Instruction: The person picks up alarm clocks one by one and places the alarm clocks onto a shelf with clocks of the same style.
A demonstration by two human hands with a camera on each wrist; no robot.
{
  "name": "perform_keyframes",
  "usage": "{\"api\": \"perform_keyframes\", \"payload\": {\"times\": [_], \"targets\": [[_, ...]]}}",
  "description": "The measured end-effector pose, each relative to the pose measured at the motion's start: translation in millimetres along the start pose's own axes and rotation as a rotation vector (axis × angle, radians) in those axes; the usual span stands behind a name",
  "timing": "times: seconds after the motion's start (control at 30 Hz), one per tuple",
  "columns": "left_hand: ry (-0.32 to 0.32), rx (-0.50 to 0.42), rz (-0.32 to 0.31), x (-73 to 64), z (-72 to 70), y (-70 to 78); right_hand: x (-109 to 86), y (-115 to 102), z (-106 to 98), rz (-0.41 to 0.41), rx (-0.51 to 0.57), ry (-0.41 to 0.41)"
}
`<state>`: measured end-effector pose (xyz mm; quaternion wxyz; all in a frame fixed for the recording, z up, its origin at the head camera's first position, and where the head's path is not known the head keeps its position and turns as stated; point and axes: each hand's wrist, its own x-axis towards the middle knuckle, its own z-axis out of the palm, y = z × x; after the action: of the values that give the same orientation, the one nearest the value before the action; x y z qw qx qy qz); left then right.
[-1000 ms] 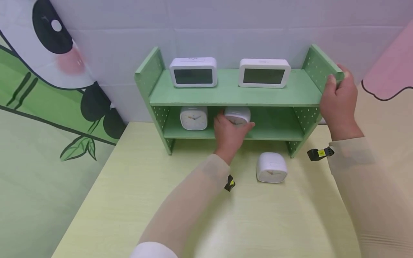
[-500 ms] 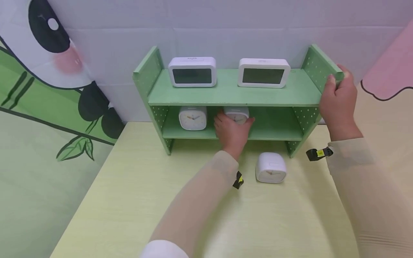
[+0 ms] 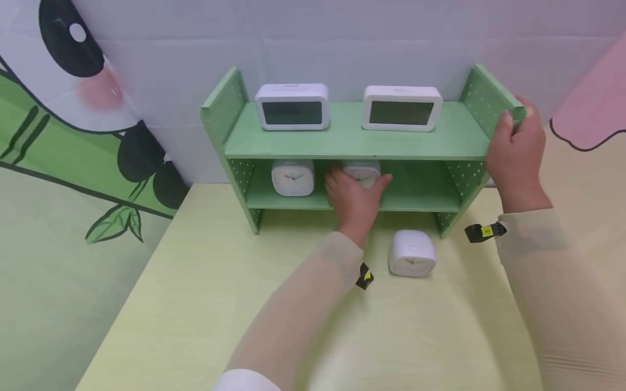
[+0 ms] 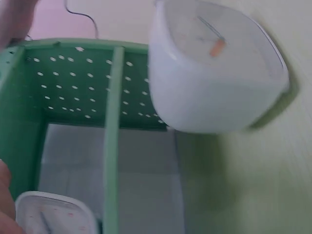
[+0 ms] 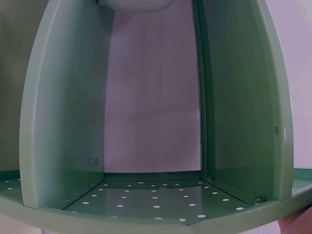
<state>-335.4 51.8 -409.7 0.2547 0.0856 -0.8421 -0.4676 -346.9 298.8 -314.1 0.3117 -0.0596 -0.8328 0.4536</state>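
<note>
My left hand holds a white alarm clock on the lower level of a green shelf, thumb at the clock's right and fingers at its left. The hand covers part of the dial. In the left wrist view this clock shows at the lower left. My right hand grips the top front corner of the shelf's right side panel. Left of the held clock stands a matching alarm clock. A third alarm clock sits on the table in front of the shelf.
Two white digital clocks, a left one and a right one, stand on the upper level. The shelf stands on a pale wood-look table, against a lilac wall with cartoon drawings.
My left hand has moved slightly right and deeper into the lower level, and the clock in it sits farther back and more upright. The right hand keeps its grip on the shelf.
</note>
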Motion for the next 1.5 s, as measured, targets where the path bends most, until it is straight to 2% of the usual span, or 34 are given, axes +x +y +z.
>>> {"api": "perform_keyframes", "payload": {"times": [0.13, 0.27, 0.37, 0.47, 0.57, 0.63, 0.73, 0.87, 1.03, 1.2, 1.27, 1.4, 1.43, 1.5], "targets": [[-0.055, -0.087, -0.021, -6.5, -16.2, 10.9, 1.3, 0, -2, 0.012, 0.005, 0.013], [-0.145, -0.216, -0.016, -15.8, -43.9, 12.4, 0.6, 1, -4, 0.018, 0.006, 0.022], [-0.206, -0.283, 0.032, -21.5, -70.0, 3.2, 0.5, 1, -3, 0.023, 0.012, 0.012], [-0.24, -0.286, 0.116, -22.3, -97.8, -9.5, 0.6, 1, -1, 0.025, 0.024, -0.008], [-0.254, -0.249, 0.196, -17.6, -124.9, -20.7, 1.0, 0, 2, 0.013, 0.028, -0.016], [-0.268, -0.227, 0.228, -12.5, -141.7, -27.3, 0.9, -1, 2, 0.01, 0.027, -0.017], [-0.305, -0.212, 0.239, -2.1, -163.2, -35.4, 1.1, -1, 1, -0.004, 0.013, -0.007], [-0.342, -0.189, 0.208, 16.0, -187.2, -42.1, 1.1, -1, -1, -0.016, -0.013, -0.007], [-0.314, -0.104, 0.179, 42.4, -221.2, -39.9, 0.0, -3, -10, -0.004, -0.064, -0.043], [-0.285, 0.073, 0.15, 63.7, -260.5, -30.4, -6.2, -2, -21, 0.017, -0.064, -0.12], [-0.248, 0.144, 0.157, 72.0, -273.6, -27.7, -11.1, -3, -25, 0.03, -0.039, -0.137], [-0.117, 0.19, 0.187, 88.2, -289.2, -25.3, -23.8, -9, -32, 0.061, -0.015, -0.099], [-0.096, 0.19, 0.189, 92.0, -290.8, -25.0, -27.2, -12, -33, 0.063, -0.023, -0.075], [-0.092, 0.171, 0.175, 99.8, -291.1, -24.0, -34.8, -16, -38, 0.073, -0.051, -0.044]]}}
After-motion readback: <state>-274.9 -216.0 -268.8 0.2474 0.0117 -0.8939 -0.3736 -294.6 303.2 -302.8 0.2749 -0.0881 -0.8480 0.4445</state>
